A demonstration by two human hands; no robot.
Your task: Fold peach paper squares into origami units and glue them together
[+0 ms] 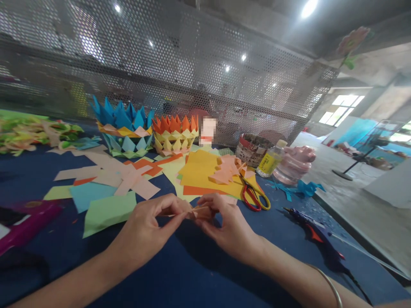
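Observation:
My left hand (150,229) and my right hand (224,226) meet above the dark blue table (192,273). Both pinch a small folded piece of pink-orange paper (199,211) between thumb and fingers. Just behind the hands lies a stack of yellow and orange paper sheets (199,173) with folded pink paper pieces (229,169) on top. Red and yellow scissors (255,196) lie to the right of the stack.
Two folded paper baskets stand at the back: a blue one (123,124) and an orange-yellow one (175,134). Loose coloured sheets (105,184) lie at left. A woven basket (252,149), glue bottle (271,162), pink jar (293,164) and blue glue gun (313,231) are at right. A perforated metal screen (192,77) runs behind.

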